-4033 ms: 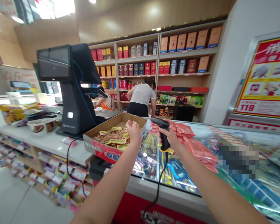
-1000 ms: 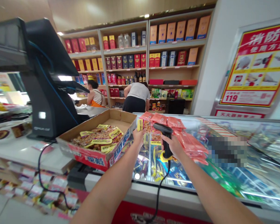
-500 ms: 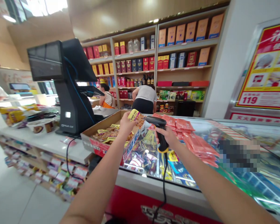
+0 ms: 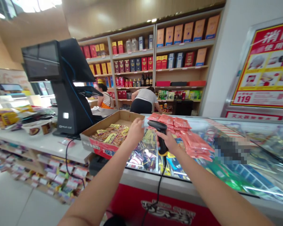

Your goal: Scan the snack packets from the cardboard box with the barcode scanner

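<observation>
My right hand point(image 4: 166, 141) is wrapped around the grip of a black barcode scanner point(image 4: 157, 125) with a yellow base, its cable hanging down. The scanner's head points left, towards my left hand point(image 4: 136, 130). That hand is raised at the right corner of a shallow cardboard box point(image 4: 96, 147), its fingers bent together. Something pale shows by the fingertips, but I cannot make out what they hold. Inside the box lie several snack packets point(image 4: 110, 136) with yellow labels.
A black checkout terminal point(image 4: 70, 91) stands on the left counter. Pink-red packets point(image 4: 191, 138) are stacked on the glass-topped freezer point(image 4: 146, 163) full of wrapped goods. Two people point(image 4: 143, 100) are near the shelves behind. Bowls point(image 4: 39, 127) and bags sit far left.
The yellow-labelled snack packet seen in my left hand before is no longer visible there. My left hand has turned and shifted slightly down. The scanner stays in my right hand.
</observation>
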### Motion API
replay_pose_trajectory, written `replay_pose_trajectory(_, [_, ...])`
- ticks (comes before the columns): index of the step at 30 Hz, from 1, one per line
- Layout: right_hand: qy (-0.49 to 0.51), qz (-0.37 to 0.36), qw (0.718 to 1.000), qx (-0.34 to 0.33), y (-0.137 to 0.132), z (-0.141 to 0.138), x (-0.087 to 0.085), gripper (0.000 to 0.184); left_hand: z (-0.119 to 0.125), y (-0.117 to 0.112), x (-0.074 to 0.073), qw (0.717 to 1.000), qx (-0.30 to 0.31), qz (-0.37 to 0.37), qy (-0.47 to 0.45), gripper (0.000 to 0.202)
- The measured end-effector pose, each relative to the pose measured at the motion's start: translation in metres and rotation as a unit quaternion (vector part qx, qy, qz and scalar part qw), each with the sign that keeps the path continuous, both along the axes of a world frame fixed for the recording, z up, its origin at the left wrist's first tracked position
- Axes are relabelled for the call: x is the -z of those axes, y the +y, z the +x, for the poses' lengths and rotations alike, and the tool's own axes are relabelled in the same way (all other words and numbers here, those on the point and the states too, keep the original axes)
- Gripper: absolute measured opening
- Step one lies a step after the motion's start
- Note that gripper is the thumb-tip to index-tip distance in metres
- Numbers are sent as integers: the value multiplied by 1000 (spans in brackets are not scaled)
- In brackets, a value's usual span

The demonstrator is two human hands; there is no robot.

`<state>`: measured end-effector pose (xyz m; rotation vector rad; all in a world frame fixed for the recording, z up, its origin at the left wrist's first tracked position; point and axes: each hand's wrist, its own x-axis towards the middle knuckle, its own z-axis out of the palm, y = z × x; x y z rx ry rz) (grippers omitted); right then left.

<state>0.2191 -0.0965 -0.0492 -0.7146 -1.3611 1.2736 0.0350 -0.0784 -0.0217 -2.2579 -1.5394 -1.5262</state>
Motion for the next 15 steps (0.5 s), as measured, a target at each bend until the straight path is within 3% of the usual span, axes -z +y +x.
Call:
replay_pose_trajectory(2, [21, 9, 999, 35, 4, 22, 2, 32, 44, 8, 24, 992, 114, -44, 15, 30])
replay_pose_trajectory(4, [49, 17, 997, 60, 6, 41, 1, 31, 84, 17, 49, 976, 179, -114, 45, 39])
replay_pose_trajectory(8, [60, 16, 995, 79, 11, 59, -1, 32, 132, 32, 82, 946, 200, -238, 92, 68])
replay_pose_trajectory(11, [49, 23, 995, 82, 16, 60, 4, 32, 127, 44, 88, 940, 196, -265, 90, 65])
replay_pose_trajectory(15, [28, 30, 996, 79, 23, 59, 19, 31, 84, 56, 82, 948, 200, -248, 26, 53])
